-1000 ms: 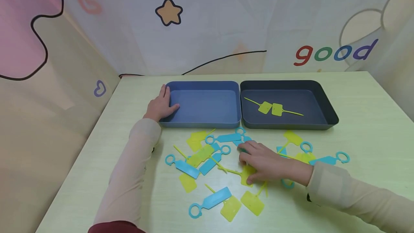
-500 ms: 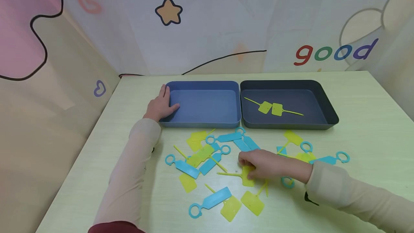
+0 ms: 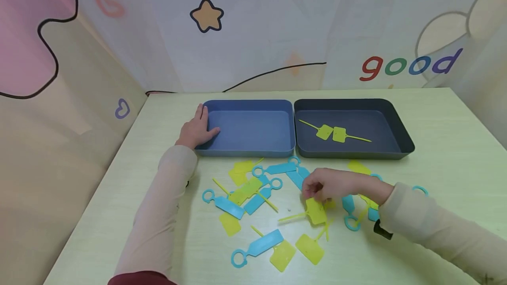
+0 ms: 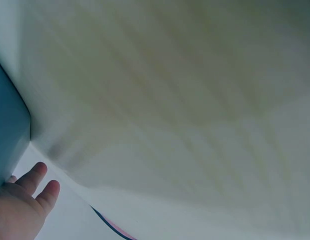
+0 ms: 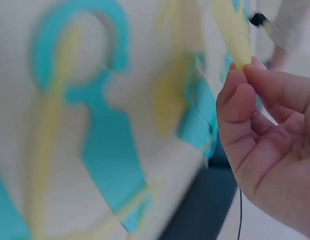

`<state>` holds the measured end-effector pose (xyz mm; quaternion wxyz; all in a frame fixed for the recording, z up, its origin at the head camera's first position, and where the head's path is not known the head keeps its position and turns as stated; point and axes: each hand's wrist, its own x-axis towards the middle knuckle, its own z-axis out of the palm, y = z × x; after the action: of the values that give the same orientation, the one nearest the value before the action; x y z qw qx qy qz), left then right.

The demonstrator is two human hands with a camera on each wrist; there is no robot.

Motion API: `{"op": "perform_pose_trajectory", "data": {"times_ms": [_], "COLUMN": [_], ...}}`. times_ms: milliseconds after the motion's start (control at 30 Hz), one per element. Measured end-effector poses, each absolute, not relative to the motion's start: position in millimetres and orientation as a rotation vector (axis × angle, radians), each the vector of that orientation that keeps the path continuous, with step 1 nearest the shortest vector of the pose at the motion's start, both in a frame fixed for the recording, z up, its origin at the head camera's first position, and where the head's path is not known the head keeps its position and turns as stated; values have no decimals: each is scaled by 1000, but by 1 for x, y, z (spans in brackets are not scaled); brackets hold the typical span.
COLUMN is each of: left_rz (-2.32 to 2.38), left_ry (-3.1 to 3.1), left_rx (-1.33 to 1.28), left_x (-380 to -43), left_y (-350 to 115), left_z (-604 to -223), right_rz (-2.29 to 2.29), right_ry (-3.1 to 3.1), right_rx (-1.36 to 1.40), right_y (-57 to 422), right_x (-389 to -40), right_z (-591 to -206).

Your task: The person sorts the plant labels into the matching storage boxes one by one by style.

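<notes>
My right hand (image 3: 332, 184) pinches a flat yellow tag (image 3: 315, 212) by its edge between thumb and fingertips. The tag's thin stem points left, over the scattered pile. In the right wrist view, the pinched yellow tag (image 5: 234, 37) stands above the fingertips. My left hand (image 3: 196, 130) rests on the left end of a blue tray (image 3: 245, 153), thumb inside it and the other fingers extended along the rim. Two yellow tags (image 3: 339, 134) lie in the dark grey tray (image 3: 356, 155). Around the right hand lie more yellow tags and blue ring-ended tags (image 3: 263, 243).
Both trays stand side by side at the back of the pale table (image 3: 130, 188). Loose tags overlap in front of them, including a yellow tag (image 3: 310, 248) near the front and a blue tag (image 3: 229, 207) to the left. A printed curtain (image 3: 269, 34) hangs behind.
My right hand has closed its fingertips on a yellow tag and raised it slightly, shifting a little right and back. The left hand has stayed at the blue tray.
</notes>
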<state>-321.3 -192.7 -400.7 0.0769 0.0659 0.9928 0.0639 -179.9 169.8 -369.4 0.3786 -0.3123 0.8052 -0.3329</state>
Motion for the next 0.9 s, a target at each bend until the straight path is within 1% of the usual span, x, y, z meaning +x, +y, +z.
{"op": "perform_pose_trajectory", "data": {"times_ms": [267,400,467,633,900], "left_rz": [201,206,208,198,187], "left_ry": [2977,2976,2976,2976,2976], "left_rx": [194,196,196,198,199], "left_x": [-321,-320,-320,-320,-321], "left_y": [-193,-193,-193,-193,-193], "left_z": [-401,-401,-401,-402,-401], "right_rz": [-1011,-1128,-1180,-1296,-1459], "right_ry": [2077,2147,2206,2329,2381], "right_rx": [-694,-584,-478,-277,-13], "right_y": [187,199,204,220,250], "right_x": [-211,-228,-236,-251,-269], "right_z": [-344,-334,-332,-335,-350]}}
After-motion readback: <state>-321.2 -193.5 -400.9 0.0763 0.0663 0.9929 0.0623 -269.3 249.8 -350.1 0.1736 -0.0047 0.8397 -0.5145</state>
